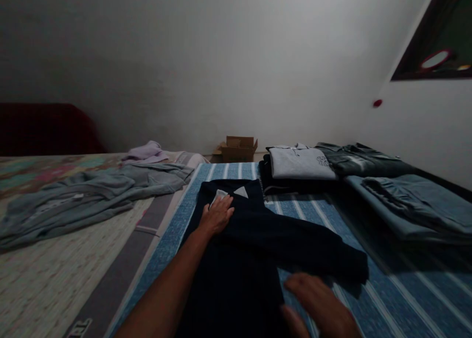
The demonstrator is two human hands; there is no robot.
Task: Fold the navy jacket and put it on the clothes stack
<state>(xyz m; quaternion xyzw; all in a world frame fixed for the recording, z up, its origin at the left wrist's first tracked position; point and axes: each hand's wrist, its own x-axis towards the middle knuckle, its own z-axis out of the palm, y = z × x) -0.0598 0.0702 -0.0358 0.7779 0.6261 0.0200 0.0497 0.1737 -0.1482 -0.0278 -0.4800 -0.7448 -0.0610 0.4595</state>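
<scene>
Hands, 2, left (217, 215) and right (320, 306), flat on 1 dark garment (258, 239).

A bed under a blue white-striped woven cover (405, 298) carries a dark navy garment (258, 239), a folded grey shirt (300, 163) on dark clothes, folded blue-grey trousers (413, 205), and rumpled grey-blue clothing (92, 195).

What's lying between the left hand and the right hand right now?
In the head view, only the dark navy garment spans from the left hand to the right hand.
</scene>
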